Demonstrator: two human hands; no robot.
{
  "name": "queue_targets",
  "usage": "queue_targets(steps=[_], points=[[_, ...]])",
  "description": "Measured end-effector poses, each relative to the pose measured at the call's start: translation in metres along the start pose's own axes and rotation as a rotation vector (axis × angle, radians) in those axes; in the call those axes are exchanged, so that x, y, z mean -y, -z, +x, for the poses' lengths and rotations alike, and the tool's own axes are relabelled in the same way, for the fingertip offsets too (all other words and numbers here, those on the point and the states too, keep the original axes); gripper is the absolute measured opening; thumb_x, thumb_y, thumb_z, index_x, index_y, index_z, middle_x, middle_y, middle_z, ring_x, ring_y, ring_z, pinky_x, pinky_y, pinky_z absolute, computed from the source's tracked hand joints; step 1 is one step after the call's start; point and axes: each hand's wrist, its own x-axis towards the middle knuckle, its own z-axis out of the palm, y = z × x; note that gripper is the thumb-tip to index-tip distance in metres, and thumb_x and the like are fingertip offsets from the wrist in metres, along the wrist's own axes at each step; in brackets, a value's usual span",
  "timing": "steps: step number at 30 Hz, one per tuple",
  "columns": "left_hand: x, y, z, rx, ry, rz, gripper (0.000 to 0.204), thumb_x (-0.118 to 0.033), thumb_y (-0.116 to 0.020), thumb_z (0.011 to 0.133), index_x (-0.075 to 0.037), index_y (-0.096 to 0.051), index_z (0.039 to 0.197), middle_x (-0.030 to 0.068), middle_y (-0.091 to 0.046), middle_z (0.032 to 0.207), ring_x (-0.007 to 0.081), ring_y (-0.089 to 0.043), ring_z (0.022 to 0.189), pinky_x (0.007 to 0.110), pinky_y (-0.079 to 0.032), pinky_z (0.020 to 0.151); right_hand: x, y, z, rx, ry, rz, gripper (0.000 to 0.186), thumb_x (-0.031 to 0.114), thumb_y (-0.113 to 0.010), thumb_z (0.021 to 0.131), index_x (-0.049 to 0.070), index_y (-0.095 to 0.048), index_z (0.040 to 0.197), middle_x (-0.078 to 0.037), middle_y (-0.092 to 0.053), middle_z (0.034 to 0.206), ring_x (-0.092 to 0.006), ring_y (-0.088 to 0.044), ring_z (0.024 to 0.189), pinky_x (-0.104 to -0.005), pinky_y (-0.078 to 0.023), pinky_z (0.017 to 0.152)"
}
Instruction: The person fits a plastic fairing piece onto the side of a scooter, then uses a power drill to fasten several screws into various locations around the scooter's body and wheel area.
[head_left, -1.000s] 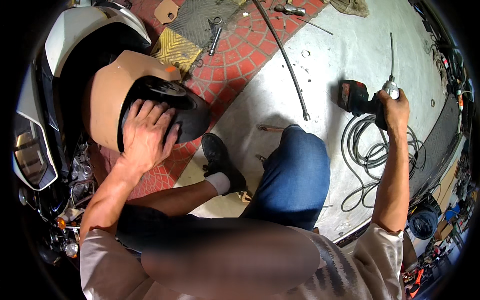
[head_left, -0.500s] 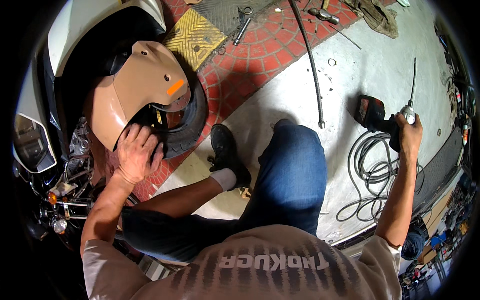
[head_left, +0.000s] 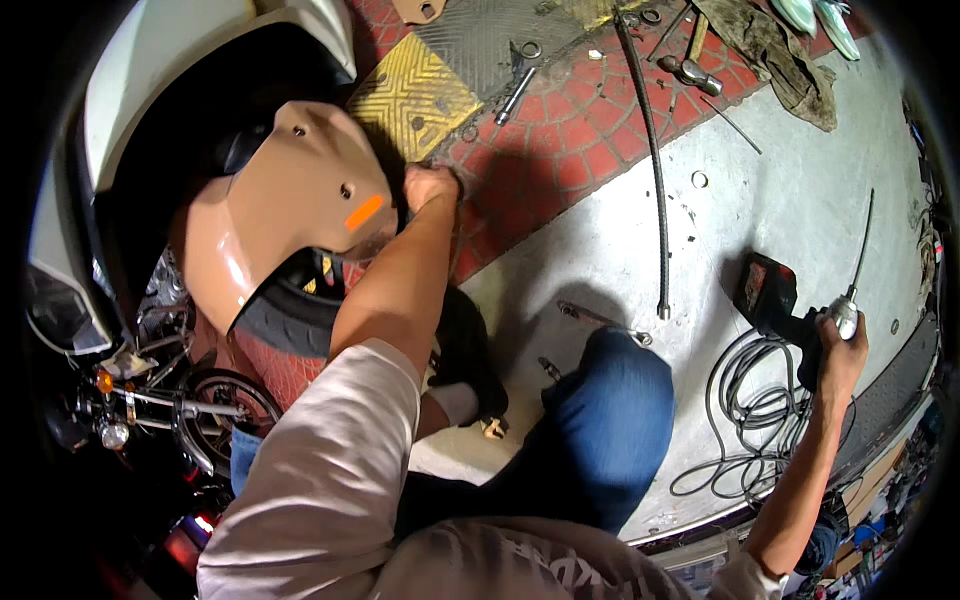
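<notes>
My left hand (head_left: 431, 186) reaches forward to the right edge of the tan motorcycle front fender (head_left: 250, 225), which has an orange reflector (head_left: 364, 212). Its fingers are curled, and I cannot make out what, if anything, is inside them. The black tire (head_left: 293, 315) shows below the fender. At the right, my right hand (head_left: 840, 355) grips a black cordless drill (head_left: 768, 293) with a silver nose and a long thin bit pointing away from me.
A coiled black hose (head_left: 740, 410) lies beside the drill. A flexible shaft (head_left: 650, 170), a hammer (head_left: 690, 75), wrenches (head_left: 605, 320), a socket tool (head_left: 515, 98) and a dirty rag (head_left: 800, 90) lie on the floor. Motorcycle bodywork (head_left: 120, 130) fills the left side.
My left hand has left the fender's lower opening and moved forward and right to its far side. My right hand still holds the drill. The view has shifted, showing more floor beyond.
</notes>
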Motion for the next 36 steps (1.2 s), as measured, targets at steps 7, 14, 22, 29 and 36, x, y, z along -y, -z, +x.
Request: queue_targets(steps=[7, 14, 22, 29, 36], points=[[0.011, -0.03, 0.03, 0.025, -0.086, -0.011, 0.033, -0.023, -0.069, 0.093, 0.005, -0.063, 0.108, 0.0304, -0.071, 0.109, 0.0443, -0.071, 0.103, 0.045, -0.057, 0.085, 0.018, -0.003, -0.011, -0.026, 0.009, 0.072, 0.033, 0.011, -0.075, 0.087, 0.0, -0.061, 0.115, -0.001, -0.064, 0.092, -0.0109, -0.057, 0.079, -0.0256, -0.048, 0.072], [0.026, -0.046, 0.058, 0.014, -0.13, 0.172, 0.034, -0.029, -0.07, 0.092, 0.005, -0.07, 0.097, 0.0248, -0.075, 0.099, 0.037, -0.075, 0.096, 0.042, -0.059, 0.08, 0.009, -0.003, -0.004, -0.048, 0.046, 0.033, 0.032, 0.011, -0.074, 0.087, -0.001, -0.063, 0.114, -0.002, -0.064, 0.092, -0.0112, -0.056, 0.078, -0.0265, -0.046, 0.071], [0.08, -0.084, 0.094, 0.068, -0.183, 0.291, 0.028, -0.02, -0.067, 0.09, 0.001, -0.07, 0.108, 0.0287, -0.071, 0.114, 0.0426, -0.071, 0.107, 0.048, -0.057, 0.09, 0.012, -0.007, -0.005, -0.009, 0.063, 0.034, 0.029, 0.01, -0.073, 0.085, -0.001, -0.062, 0.11, -0.003, -0.063, 0.089, -0.0117, -0.055, 0.076, -0.0277, -0.046, 0.069], [0.005, -0.049, 0.038, 0.07, -0.158, 0.06, 0.032, -0.025, -0.067, 0.093, 0.002, -0.07, 0.108, 0.0256, -0.072, 0.112, 0.038, -0.072, 0.107, 0.044, -0.057, 0.092, 0.014, 0.002, -0.011, -0.056, 0.056, 0.013, 0.028, 0.013, -0.073, 0.086, -0.001, -0.061, 0.107, -0.001, -0.061, 0.085, -0.0106, -0.053, 0.072, -0.0271, -0.044, 0.066], [0.043, -0.056, 0.061, 0.063, -0.235, 0.251, 0.038, -0.031, -0.07, 0.091, 0.003, -0.071, 0.106, 0.0254, -0.072, 0.113, 0.0378, -0.072, 0.107, 0.044, -0.058, 0.091, 0.017, -0.007, -0.005, -0.022, 0.058, 0.036, 0.027, 0.01, -0.072, 0.083, 0.0, -0.06, 0.105, -0.003, -0.062, 0.086, -0.0129, -0.055, 0.074, -0.0287, -0.047, 0.069]])
